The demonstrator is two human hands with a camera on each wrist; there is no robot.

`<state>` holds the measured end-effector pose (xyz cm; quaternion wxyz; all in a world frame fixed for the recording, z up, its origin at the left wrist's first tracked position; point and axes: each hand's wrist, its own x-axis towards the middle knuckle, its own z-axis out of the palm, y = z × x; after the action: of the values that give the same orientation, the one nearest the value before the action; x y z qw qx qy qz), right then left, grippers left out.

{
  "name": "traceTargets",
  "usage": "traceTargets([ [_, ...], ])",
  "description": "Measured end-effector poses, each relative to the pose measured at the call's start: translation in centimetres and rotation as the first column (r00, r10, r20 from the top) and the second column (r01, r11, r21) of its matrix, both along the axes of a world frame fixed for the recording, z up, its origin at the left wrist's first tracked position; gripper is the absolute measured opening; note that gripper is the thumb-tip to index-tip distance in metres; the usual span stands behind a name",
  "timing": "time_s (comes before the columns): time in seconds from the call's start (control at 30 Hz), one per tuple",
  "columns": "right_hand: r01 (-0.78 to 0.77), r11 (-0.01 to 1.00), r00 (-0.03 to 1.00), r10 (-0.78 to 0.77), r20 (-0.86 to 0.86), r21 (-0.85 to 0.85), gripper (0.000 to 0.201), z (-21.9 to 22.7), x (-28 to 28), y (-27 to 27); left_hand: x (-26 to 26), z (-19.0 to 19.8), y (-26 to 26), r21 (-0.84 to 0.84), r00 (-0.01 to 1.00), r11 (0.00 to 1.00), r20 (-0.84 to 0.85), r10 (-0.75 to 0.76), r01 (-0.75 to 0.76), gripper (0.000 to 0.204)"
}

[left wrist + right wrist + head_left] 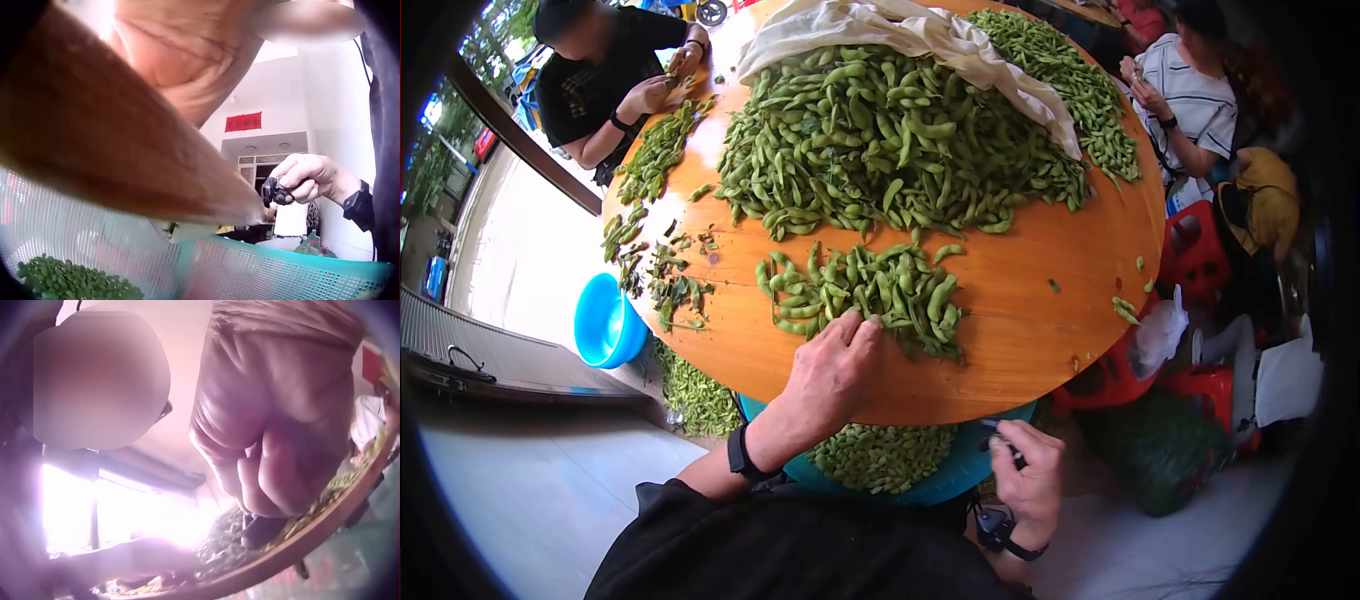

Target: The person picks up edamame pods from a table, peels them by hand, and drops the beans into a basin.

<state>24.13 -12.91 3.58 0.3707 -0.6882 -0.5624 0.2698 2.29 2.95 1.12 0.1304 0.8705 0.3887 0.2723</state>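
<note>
My left hand [835, 365] reaches over the table's near edge into a small heap of green soybean pods [880, 285]. Its fingertips are hidden among the pods, so I cannot tell whether they pinch one. Lower right, past the edge, my right hand [1028, 470] curls its fingers round a small black tool [278, 192], seen more plainly in the left wrist view. Below the edge, between the hands, sits a turquoise perforated basket [975, 465] holding shelled green beans [880, 460].
A large pod mound [850, 140] under a pale cloth [880, 25] covers the back of the round wooden table [1040, 300]. Leafy scraps [675, 285] lie at left. A blue basin [608, 325] and a red stool [1195, 250] flank the table. Two people sit across, handling small things.
</note>
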Motion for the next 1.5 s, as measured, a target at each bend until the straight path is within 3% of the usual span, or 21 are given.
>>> traceTargets([
  [0.17,-0.171,0.983,0.968,0.18,-0.176,0.064,0.015,-1.0,-4.1,3.6,-1.8,1.0,-0.2,-0.271,0.977,0.963,0.207,0.042,0.016,0.014],
  [0.2,-0.17,0.984,0.968,0.178,-0.176,0.062,0.015,-1.2,-4.8,4.0,-2.2,0.8,-0.4,-0.54,0.939,0.836,0.328,0.101,0.099,0.012],
  [0.27,-0.086,0.989,0.854,0.011,-0.52,-0.12,0.019,-1.5,-5.8,4.7,-2.6,0.9,-0.9,-0.83,0.791,0.402,0.522,0.318,0.387,0.014],
  [0.3,-0.085,0.988,0.856,0.007,-0.517,-0.127,0.019,-1.6,-6.0,4.9,-2.6,1.0,-1.2,-0.831,0.79,0.396,0.523,0.32,0.39,0.014],
  [0.37,-0.047,0.98,0.483,-0.146,-0.863,-0.192,0.024,-1.7,-6.3,5.4,-2.3,0.8,-2.1,-0.835,0.727,0.237,0.549,0.413,0.496,0.012],
  [0.43,-0.056,0.978,0.43,-0.157,-0.889,-0.199,0.024,-1.8,-6.2,5.7,-2.0,0.0,-2.9,-0.803,0.683,0.248,0.592,0.428,0.541,0.01],
  [0.53,-0.104,0.972,0.305,-0.168,-0.937,-0.208,0.022,-1.8,-6.0,5.9,-1.7,-0.4,-3.3,-0.689,0.787,0.623,0.589,0.184,0.37,0.007],
  [0.57,-0.089,0.975,0.323,-0.166,-0.932,-0.205,0.021,-1.6,-6.1,5.9,-1.6,-0.6,-3.3,-0.691,0.786,0.621,0.589,0.187,0.37,0.007],
  [0.63,-0.075,0.976,0.338,-0.166,-0.926,-0.202,0.02,-1.7,-6.3,6.0,-1.5,-0.9,-3.3,-0.507,0.821,0.802,0.57,0.035,0.317,0.01],
  [0.8,-0.025,0.991,0.486,-0.105,-0.868,-0.134,0.021,-2.1,-6.5,5.7,-1.8,-0.5,-3.5,-0.479,0.85,0.815,0.525,-0.032,0.327,0.013],
  [1.0,-0.08,0.994,0.432,-0.037,-0.901,-0.079,0.02,-1.4,-6.2,5.2,-1.9,-0.4,-3.7,-0.474,0.867,0.83,0.498,-0.022,0.293,0.014],
  [1.1,-0.082,0.995,0.438,-0.018,-0.899,-0.06,0.021,-2.0,-6.0,4.7,-2.1,-0.5,-3.7,-0.381,0.849,0.843,0.504,-0.156,0.38,0.013],
  [1.17,-0.082,0.997,0.424,0.029,-0.905,-0.006,0.022,-2.2,-5.9,4.4,-2.2,-0.5,-4.1,-0.684,0.74,0.484,0.665,0.103,0.546,0.007],
  [1.2,-0.083,0.995,0.412,0.077,-0.908,0.047,0.023,-2.3,-5.9,4.2,-2.1,-0.9,-4.2,-0.672,0.61,0.251,0.739,0.287,0.697,0.007],
  [1.23,-0.08,0.996,0.412,0.075,-0.908,0.046,0.023,-2.5,-5.8,3.9,-2.1,-1.1,-4.2,-0.673,0.611,0.248,0.738,0.285,0.697,0.007],
  [1.3,-0.139,0.99,0.016,0.04,-0.999,0.037,0.024,-3.2,-5.4,3.3,-2.1,-1.3,-4.2,-0.486,0.483,-0.153,0.683,0.549,0.861,0.013],
  [1.33,-0.187,0.981,-0.013,0.051,-0.999,0.052,0.026,-3.4,-5.3,3.5,-2.1,-1.6,-3.9,-0.385,0.453,-0.244,0.693,0.56,0.89,0.021],
  [1.37,-0.187,0.981,-0.014,0.051,-0.999,0.053,0.026,-3.3,-5.2,3.6,-2.2,-1.5,-3.7,-0.386,0.454,-0.244,0.693,0.56,0.89,0.021],
  [1.43,-0.214,0.976,0.18,0.089,-0.98,0.049,0.022,-2.5,-5.0,3.9,-2.2,-0.8,-3.4,-0.504,0.557,-0.25,0.669,0.492,0.827,0.024],
  [1.47,-0.211,0.976,0.178,0.089,-0.98,0.05,0.022,-2.3,-5.1,4.0,-2.2,0.1,-3.1,-0.661,0.662,-0.153,0.65,0.372,0.735,0.03],
  [1.5,-0.164,0.986,0.433,0.059,-0.899,-0.015,0.019,-2.2,-5.3,4.1,-2.2,0.5,-3.2,-0.775,0.733,0.035,0.611,0.299,0.631,0.034],
])
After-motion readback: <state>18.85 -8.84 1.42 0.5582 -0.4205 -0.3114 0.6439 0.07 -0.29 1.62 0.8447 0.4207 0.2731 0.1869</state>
